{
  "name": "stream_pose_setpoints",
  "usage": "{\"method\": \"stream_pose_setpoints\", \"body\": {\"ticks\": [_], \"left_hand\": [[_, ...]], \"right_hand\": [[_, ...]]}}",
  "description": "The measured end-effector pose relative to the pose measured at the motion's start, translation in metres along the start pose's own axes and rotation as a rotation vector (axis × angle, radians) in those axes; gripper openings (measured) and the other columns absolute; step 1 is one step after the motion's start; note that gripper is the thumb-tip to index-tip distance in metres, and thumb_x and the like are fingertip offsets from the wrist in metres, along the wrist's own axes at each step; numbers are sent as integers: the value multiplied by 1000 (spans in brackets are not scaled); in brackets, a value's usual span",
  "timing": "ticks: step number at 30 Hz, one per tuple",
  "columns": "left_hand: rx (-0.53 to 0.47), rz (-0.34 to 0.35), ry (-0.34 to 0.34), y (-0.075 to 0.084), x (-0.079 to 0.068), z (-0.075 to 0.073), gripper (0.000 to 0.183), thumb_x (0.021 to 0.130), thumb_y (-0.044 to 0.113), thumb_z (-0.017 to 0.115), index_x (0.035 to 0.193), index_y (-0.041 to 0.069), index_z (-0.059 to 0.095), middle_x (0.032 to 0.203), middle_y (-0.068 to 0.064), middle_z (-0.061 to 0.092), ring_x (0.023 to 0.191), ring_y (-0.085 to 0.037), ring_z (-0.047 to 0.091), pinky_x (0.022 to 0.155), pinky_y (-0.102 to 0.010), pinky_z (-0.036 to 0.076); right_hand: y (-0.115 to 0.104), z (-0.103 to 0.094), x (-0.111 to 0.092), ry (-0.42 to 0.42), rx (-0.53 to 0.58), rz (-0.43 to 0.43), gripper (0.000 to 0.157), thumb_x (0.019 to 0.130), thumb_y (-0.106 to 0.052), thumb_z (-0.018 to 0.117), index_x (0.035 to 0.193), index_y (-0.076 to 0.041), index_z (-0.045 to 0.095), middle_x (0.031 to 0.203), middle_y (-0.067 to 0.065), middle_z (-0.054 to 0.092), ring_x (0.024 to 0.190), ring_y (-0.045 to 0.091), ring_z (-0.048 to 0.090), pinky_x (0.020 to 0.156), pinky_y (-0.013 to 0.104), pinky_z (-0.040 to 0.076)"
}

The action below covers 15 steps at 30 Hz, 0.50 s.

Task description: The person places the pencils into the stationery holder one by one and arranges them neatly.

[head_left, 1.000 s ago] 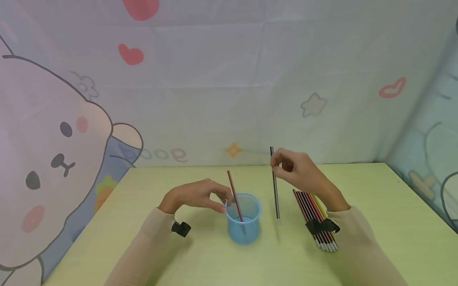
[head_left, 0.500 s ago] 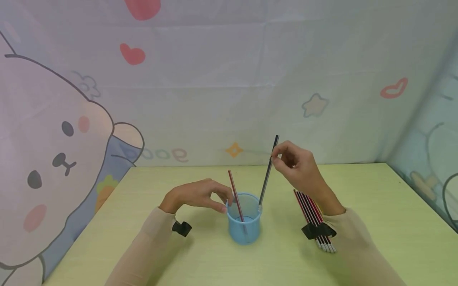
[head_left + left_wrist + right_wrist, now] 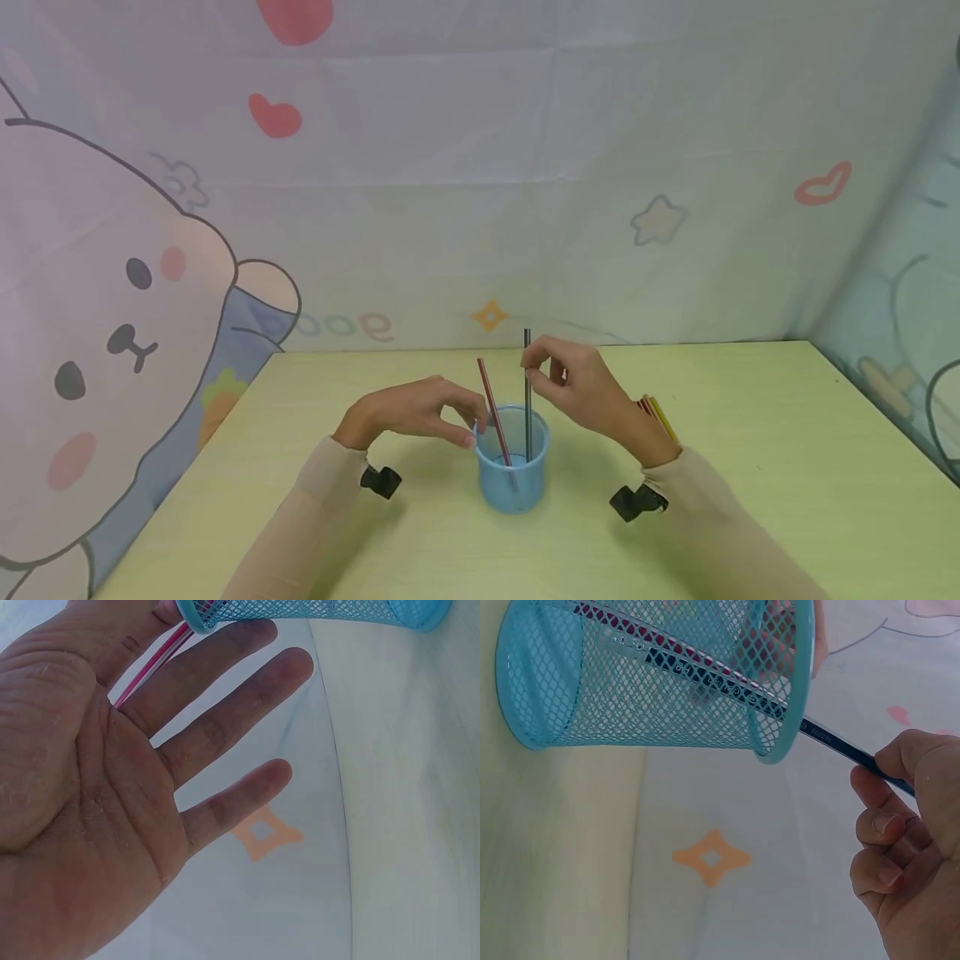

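Two pencils stand in the blue mesh cup (image 3: 512, 487) on the pale green table (image 3: 450, 558): the red pencil (image 3: 489, 392) leans with its upper end toward eleven o'clock, and the dark pencil (image 3: 528, 429) is nearly upright, pointing to twelve. The right hand (image 3: 588, 387), between one and two o'clock from the cup, pinches the dark pencil between thumb and forefinger; the pencil's whitish lower end is inside the mesh, though whether it touches the base I cannot tell. The left hand (image 3: 408, 408), at ten o'clock, grips the cup's rim with thumb and forefinger, its other three fingers extended. More pencils (image 3: 662, 417) lie on the table between two and three o'clock, mostly hidden by the right wrist. Behind, toward twelve, hangs a printed sheet (image 3: 480, 167) with hearts and a cartoon animal
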<state>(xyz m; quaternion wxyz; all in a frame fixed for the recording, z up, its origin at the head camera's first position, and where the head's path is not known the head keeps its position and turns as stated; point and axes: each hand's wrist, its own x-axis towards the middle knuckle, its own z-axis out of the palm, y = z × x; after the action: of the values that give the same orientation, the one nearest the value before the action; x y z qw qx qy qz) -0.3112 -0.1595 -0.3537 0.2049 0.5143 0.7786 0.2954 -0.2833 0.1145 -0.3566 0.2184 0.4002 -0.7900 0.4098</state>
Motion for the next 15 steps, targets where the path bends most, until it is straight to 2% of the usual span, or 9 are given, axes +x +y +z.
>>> {"method": "stream_pose_setpoints", "body": {"ticks": [6,11,15], "left_hand": [[2,18,-3,-2,0,0,22,96,24,70,106,5,66,105,-5,69,110,-18,66,100,-41,52],[20,10,-3,-2,0,0,23,96,26,70,107,6,66,105,-3,69,109,-10,65,100,-44,52],[10,16,-5,-2,0,1,22,96,24,69,107,6,66,105,-3,69,109,-11,65,100,-45,52]], "right_hand": [[4,14,-3,-78,-38,11,13,93,-2,63,100,-13,66,90,-3,67,60,7,50,51,22,46],[7,25,-5,-119,-49,8,13,93,-1,63,99,-12,66,92,-2,67,58,7,48,51,22,47],[8,29,-7,-128,-34,10,13,92,-1,65,101,-11,66,93,0,68,61,6,51,53,22,49]]}}
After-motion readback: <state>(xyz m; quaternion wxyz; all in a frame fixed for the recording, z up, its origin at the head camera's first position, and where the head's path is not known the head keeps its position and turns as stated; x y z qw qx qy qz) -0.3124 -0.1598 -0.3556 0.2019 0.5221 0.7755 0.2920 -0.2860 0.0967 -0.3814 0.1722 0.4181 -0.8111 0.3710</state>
